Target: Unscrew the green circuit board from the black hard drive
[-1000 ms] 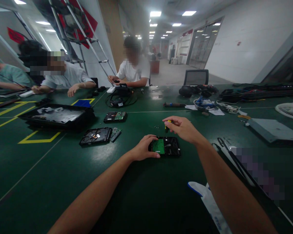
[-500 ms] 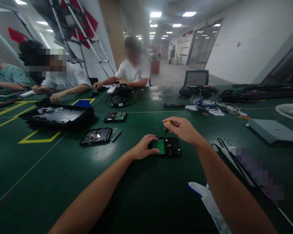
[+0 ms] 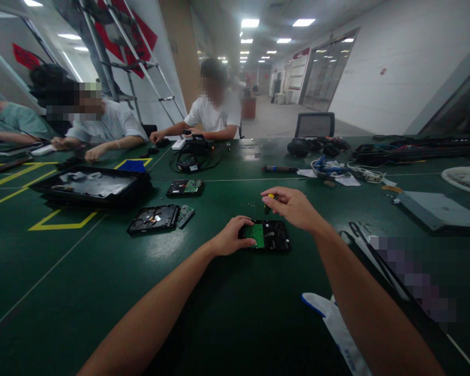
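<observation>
Near the middle of the head view, on a broad dark green tabletop (image 3: 219, 313), lies a flat black rectangular hard drive (image 3: 276, 236) with a green circuit board (image 3: 258, 236) on the left part of its upper face. The person's left hand (image 3: 235, 237) grips the drive's left end, fingers over the far side and thumb at the near side. The right hand (image 3: 292, 207) is above the drive's far edge, thumb and fingertips pinching a small yellow-and-black screwdriver (image 3: 271, 196) held nearly upright; whether its tip touches the drive cannot be told.

Just beyond the drive lie a few tiny shiny bits (image 3: 251, 204). To the left, a black rectangular casing (image 3: 154, 219) has a loose green board (image 3: 186, 215) just beside its right end, and a second black hard drive (image 3: 176, 188) lies farther back. A shallow black rectangular tray (image 3: 97, 196) stands left of these. Well off to the right rests a flat grey metal box (image 3: 441, 208).
</observation>
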Available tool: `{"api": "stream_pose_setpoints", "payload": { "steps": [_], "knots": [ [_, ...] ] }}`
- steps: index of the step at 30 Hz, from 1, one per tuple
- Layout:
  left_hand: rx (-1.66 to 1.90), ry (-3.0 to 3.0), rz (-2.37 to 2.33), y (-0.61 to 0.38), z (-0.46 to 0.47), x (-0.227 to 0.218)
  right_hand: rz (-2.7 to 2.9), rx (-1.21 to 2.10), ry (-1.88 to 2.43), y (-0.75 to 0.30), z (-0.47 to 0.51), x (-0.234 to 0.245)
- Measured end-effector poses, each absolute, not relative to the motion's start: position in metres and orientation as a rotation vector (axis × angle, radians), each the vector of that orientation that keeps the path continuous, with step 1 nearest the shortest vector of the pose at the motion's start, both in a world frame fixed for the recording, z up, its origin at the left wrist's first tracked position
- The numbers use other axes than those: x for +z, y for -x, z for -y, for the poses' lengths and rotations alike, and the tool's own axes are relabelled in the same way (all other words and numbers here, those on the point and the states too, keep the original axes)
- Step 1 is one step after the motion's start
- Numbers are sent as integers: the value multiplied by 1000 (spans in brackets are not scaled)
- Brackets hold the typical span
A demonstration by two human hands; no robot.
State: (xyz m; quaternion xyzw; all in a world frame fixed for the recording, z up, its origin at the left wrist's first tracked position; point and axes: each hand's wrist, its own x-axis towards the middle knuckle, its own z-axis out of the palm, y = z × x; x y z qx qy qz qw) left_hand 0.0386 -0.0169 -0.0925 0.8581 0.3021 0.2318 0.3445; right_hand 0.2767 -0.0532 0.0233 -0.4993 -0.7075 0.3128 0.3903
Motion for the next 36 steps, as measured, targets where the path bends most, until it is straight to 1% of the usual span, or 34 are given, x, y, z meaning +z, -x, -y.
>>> {"api": "stream_pose_setpoints", "payload": {
  "steps": [14, 20, 27, 31, 36],
  "knots": [
    [642, -2226, -762, -38, 15, -98, 1848, 787, 1245, -281, 50, 19],
    [632, -2218, -766, -38, 14, -101, 1770, 1021, 1219, -281, 50, 21],
    [632, -2224, -766, -38, 14, -100, 1801, 853, 1257, -280, 51, 20],
    [636, -2219, -774, -38, 14, -100, 1705, 919, 1253, -280, 49, 16],
    [631, -2222, -774, -38, 14, -100, 1718, 1006, 1188, -278, 47, 16]
  ]
}}
